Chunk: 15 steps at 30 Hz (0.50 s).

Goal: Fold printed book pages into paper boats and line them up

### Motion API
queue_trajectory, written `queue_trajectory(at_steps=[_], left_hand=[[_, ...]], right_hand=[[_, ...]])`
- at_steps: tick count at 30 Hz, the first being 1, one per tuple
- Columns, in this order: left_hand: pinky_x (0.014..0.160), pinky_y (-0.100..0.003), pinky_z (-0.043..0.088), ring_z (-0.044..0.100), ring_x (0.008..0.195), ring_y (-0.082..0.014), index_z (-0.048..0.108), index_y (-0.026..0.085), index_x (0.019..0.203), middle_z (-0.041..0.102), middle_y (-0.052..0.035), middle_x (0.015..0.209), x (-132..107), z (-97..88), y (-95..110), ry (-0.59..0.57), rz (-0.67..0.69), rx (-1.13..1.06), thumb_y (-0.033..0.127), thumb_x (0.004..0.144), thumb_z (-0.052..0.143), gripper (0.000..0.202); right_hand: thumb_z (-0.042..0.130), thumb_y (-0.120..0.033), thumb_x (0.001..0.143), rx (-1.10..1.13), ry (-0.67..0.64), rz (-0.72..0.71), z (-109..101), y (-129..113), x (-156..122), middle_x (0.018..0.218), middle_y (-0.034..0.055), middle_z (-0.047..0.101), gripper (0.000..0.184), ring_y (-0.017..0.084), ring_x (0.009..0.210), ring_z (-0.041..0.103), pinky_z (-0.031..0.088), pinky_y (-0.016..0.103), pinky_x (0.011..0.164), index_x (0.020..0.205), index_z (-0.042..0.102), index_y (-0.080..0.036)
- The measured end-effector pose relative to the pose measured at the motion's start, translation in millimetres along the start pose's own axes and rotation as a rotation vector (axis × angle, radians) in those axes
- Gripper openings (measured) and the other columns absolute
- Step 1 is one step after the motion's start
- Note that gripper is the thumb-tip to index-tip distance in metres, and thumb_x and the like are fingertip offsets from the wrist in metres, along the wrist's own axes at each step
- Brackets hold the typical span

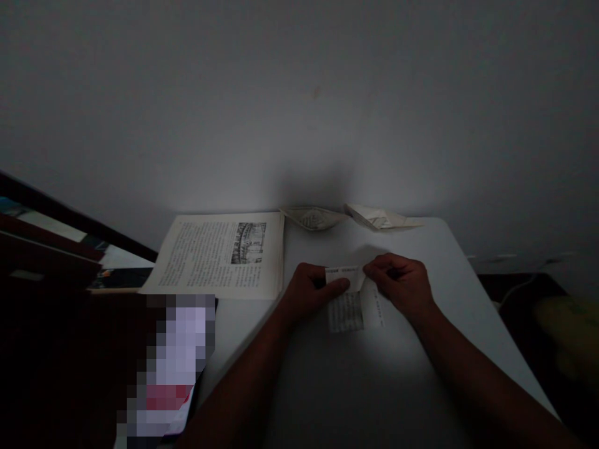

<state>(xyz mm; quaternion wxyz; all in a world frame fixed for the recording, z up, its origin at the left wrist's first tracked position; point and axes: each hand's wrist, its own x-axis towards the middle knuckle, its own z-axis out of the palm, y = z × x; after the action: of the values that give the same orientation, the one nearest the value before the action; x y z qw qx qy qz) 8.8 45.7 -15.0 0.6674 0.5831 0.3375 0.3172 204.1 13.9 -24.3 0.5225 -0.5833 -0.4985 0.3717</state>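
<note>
A small folded sheet of printed paper [346, 312] is held between my two hands, just above the white table. My left hand [311, 288] is closed on its left side, the thumb lying across the front. At the upper right, my right hand [403, 280] pinches a corner or flap of the same sheet between thumb and fingers. A crease runs down the paper, and its top part is folded over. Beyond the hands, a folded paper boat [314, 218] stands against the wall, with a second paper boat [381, 218] to its right.
A stack of printed pages [210, 255] lies at the table's back left. Below it, a device with a lit, blurred-out screen [180, 355] sits along the left edge. The white table [472, 324] meets a grey wall [309, 112]. Dark furniture [42, 262] stands at the left.
</note>
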Motion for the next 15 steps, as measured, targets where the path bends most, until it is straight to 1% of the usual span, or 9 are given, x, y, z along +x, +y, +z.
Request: queue_trajectory(at_steps=[2,5,8,10,13,15], left_hand=[[0.047,-0.018,0.036,0.049,0.050,-0.0076,0.065,0.009,0.066,0.058,0.0003,0.057,1,-1.7,0,-0.010,0.011,0.008,0.038,0.076,0.067,0.030],[0.046,-0.018,0.032,0.044,0.048,-0.0063,0.060,0.010,0.060,0.050,0.0032,0.053,3,-5.6,0,-0.045,0.004,0.056,0.037,0.075,0.067,0.032],[0.047,-0.018,0.029,0.040,0.048,-0.0056,0.056,0.011,0.056,0.044,0.0048,0.050,4,-10.3,4,-0.112,-0.016,0.117,0.036,0.073,0.066,0.033],[0.047,-0.018,0.029,0.039,0.047,-0.0053,0.055,0.011,0.056,0.043,0.0051,0.049,4,-13.2,7,-0.214,-0.064,0.114,0.036,0.073,0.066,0.032],[0.042,-0.018,0.027,0.036,0.041,-0.0041,0.053,0.012,0.054,0.042,0.0061,0.045,3,-16.4,12,-0.392,-0.200,0.098,0.038,0.074,0.065,0.034],[0.038,-0.017,0.025,0.034,0.037,-0.0037,0.051,0.013,0.053,0.040,0.0068,0.042,3,-17.9,14,-0.456,-0.259,0.118,0.038,0.076,0.063,0.037]], right_hand=[[0.073,-0.029,0.070,-0.017,-0.019,-0.006,0,0,0,0.044,-0.0041,0.052,0.018,0.006,0.036,0.041,0.030,0.019,0.035,0.060,0.064,-0.016],[0.072,-0.029,0.070,-0.024,-0.063,-0.013,-1,-1,-1,0.045,-0.0038,0.052,0.019,0.007,0.038,0.042,0.031,0.020,0.036,0.059,0.063,-0.016],[0.071,-0.029,0.072,-0.026,-0.177,-0.024,-4,-2,-2,0.048,-0.0026,0.054,0.019,0.008,0.043,0.045,0.035,0.021,0.040,0.061,0.064,-0.016],[0.070,-0.029,0.072,-0.026,-0.265,-0.021,-6,-4,-2,0.051,-0.0020,0.055,0.018,0.008,0.046,0.046,0.037,0.021,0.043,0.061,0.064,-0.016],[0.070,-0.027,0.072,-0.050,-0.381,0.011,-8,-7,-3,0.053,-0.0023,0.054,0.018,0.008,0.047,0.045,0.036,0.021,0.045,0.061,0.063,-0.015],[0.069,-0.027,0.072,-0.073,-0.451,0.023,-8,-10,-3,0.053,-0.0023,0.054,0.018,0.008,0.048,0.045,0.036,0.021,0.046,0.061,0.063,-0.014]])
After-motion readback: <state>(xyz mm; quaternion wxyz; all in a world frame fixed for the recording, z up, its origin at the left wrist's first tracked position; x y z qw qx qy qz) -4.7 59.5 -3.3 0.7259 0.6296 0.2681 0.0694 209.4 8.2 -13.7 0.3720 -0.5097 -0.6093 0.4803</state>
